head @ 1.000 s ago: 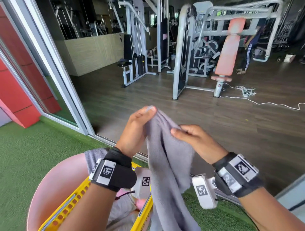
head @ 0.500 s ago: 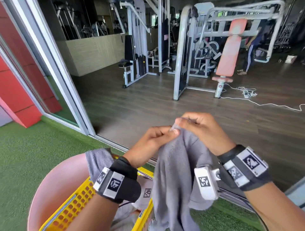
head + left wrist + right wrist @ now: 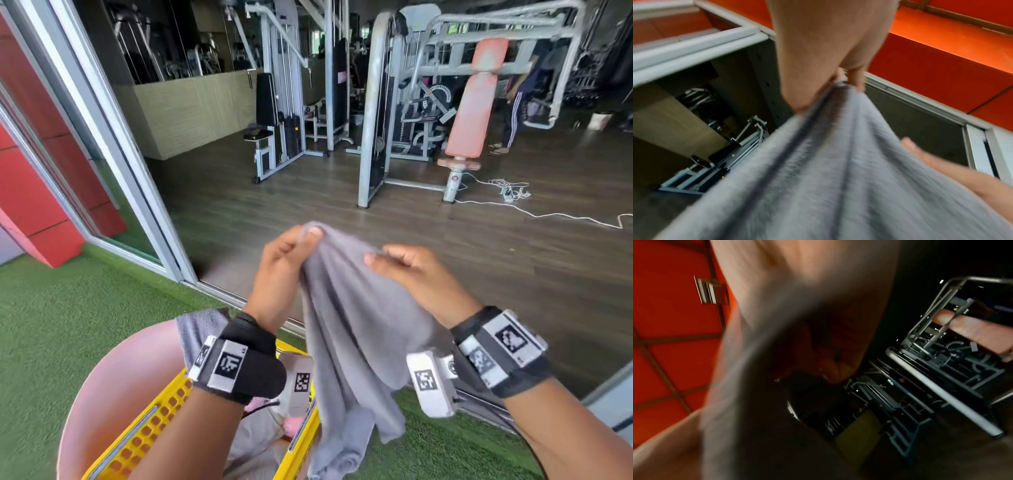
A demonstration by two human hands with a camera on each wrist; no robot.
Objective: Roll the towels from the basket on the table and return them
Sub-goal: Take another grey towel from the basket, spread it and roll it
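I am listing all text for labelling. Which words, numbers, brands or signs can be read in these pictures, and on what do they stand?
No readable words or numbers.
Left wristband: black-and-white square code markers, no letters.
Right wristband: the same kind of markers, blurred.
Gym machine: a round dial, too small to read.
Towel and yellow basket: no label visible.

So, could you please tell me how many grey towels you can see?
3: one towel held up by both hands, one draped over the yellow basket's far rim, one inside it. More may lie hidden underneath.
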